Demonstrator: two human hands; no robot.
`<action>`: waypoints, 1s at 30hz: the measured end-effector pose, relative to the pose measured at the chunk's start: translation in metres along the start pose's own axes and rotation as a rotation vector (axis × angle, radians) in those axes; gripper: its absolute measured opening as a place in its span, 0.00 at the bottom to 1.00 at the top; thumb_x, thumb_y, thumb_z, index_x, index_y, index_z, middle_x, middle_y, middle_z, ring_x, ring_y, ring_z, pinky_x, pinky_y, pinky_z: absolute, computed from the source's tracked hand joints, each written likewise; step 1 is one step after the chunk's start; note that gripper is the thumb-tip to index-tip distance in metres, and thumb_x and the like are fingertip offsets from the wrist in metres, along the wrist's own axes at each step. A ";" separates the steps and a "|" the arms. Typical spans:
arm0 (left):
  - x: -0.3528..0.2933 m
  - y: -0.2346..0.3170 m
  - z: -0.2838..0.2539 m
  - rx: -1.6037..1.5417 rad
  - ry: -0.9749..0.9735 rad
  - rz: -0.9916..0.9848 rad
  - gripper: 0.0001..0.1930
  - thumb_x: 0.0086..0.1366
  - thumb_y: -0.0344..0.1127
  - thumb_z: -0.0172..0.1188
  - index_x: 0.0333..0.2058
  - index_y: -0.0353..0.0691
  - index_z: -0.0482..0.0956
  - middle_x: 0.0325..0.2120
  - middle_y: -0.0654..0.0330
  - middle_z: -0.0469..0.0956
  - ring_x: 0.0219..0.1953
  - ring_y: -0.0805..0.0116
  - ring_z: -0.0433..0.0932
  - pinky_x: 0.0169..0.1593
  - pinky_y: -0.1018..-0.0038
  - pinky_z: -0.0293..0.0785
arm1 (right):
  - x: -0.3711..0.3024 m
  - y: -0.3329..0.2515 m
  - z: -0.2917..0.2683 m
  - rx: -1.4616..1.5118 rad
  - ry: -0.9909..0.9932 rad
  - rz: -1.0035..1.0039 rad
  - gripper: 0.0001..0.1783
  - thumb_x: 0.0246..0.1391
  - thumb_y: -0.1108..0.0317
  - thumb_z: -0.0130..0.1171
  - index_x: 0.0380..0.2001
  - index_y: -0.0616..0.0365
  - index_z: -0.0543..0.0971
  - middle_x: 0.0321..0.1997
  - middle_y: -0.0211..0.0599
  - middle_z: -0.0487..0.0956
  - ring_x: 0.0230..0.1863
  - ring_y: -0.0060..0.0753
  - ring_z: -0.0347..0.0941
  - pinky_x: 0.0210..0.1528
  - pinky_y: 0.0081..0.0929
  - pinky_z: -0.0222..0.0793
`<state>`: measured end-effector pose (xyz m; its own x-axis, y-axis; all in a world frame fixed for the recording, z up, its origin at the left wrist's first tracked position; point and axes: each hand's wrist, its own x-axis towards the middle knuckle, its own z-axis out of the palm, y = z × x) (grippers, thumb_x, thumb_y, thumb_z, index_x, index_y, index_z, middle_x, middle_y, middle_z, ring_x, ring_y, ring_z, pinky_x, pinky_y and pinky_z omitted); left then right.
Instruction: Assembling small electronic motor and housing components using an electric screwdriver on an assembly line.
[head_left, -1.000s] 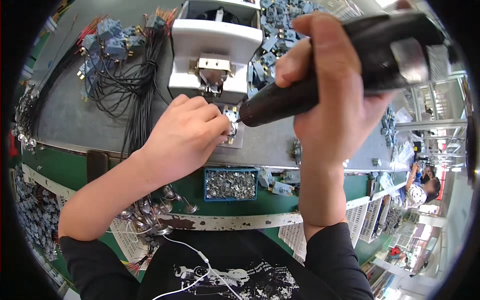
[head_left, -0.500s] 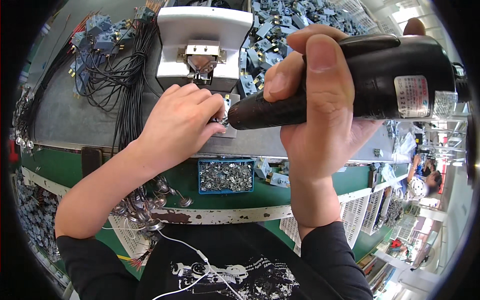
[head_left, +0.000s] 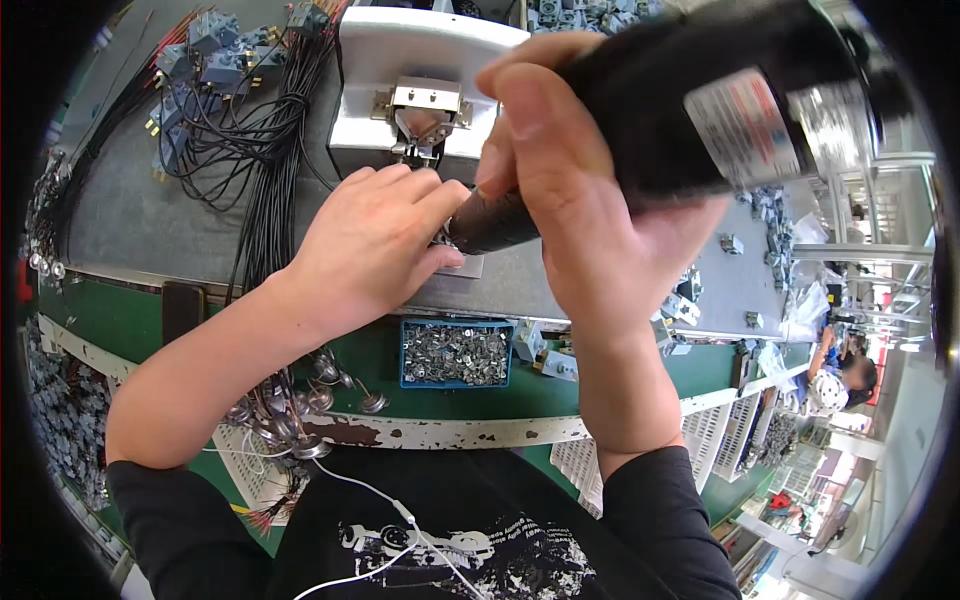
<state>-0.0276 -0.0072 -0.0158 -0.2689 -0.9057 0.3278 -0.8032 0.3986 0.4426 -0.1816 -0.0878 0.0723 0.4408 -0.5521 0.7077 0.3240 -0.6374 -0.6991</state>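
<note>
My right hand (head_left: 590,205) grips a black electric screwdriver (head_left: 655,105), thumb and fingers wrapped round its body. The screwdriver lies slanted, its narrow nose pointing left and down to my left hand's fingertips. My left hand (head_left: 375,235) is closed in a pinch, with bits of shiny metal showing at its fingertips. What it holds is mostly hidden by the fingers and the screwdriver nose. Under both sits a small metal plate (head_left: 470,268), in front of a white machine (head_left: 365,70) with a metal clamp-like head (head_left: 427,110).
A blue tray (head_left: 404,383) of small metal pieces stands at the bench's near edge. Left of the machine lie bundled black cables (head_left: 265,190) and grey plug housings (head_left: 215,55). More grey housings (head_left: 585,15) are heaped behind. A person (head_left: 835,385) sits far right.
My right hand and the screwdriver have shifted left and up, the tool's rear end tilting higher. The left hand keeps its pinch by the screwdriver nose. The whole view has shifted slightly.
</note>
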 end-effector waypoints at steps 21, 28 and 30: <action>0.004 -0.004 -0.002 0.027 -0.051 0.059 0.23 0.61 0.41 0.70 0.51 0.38 0.77 0.46 0.60 0.77 0.48 0.59 0.80 0.49 0.63 0.76 | -0.007 -0.009 0.015 0.048 0.146 0.166 0.05 0.62 0.79 0.61 0.39 0.69 0.78 0.41 0.48 0.83 0.24 0.23 0.76 0.27 0.20 0.73; 0.001 0.011 -0.039 -0.059 -0.265 0.084 0.20 0.59 0.39 0.71 0.49 0.44 0.79 0.46 0.64 0.79 0.44 0.59 0.82 0.47 0.63 0.77 | 0.006 -0.044 -0.054 -0.025 0.104 0.178 0.24 0.67 0.63 0.58 0.59 0.69 0.71 0.37 0.50 0.81 0.24 0.27 0.76 0.27 0.26 0.74; 0.004 0.012 -0.043 -0.027 -0.243 0.103 0.19 0.58 0.38 0.70 0.48 0.44 0.79 0.45 0.64 0.80 0.43 0.58 0.83 0.44 0.63 0.76 | 0.012 -0.051 -0.056 0.001 0.136 0.164 0.26 0.67 0.60 0.59 0.59 0.70 0.72 0.37 0.51 0.81 0.25 0.27 0.76 0.27 0.27 0.74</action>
<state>-0.0158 -0.0003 0.0265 -0.4705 -0.8671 0.1635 -0.7518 0.4909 0.4402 -0.2397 -0.0925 0.1224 0.3707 -0.7161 0.5914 0.2583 -0.5322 -0.8063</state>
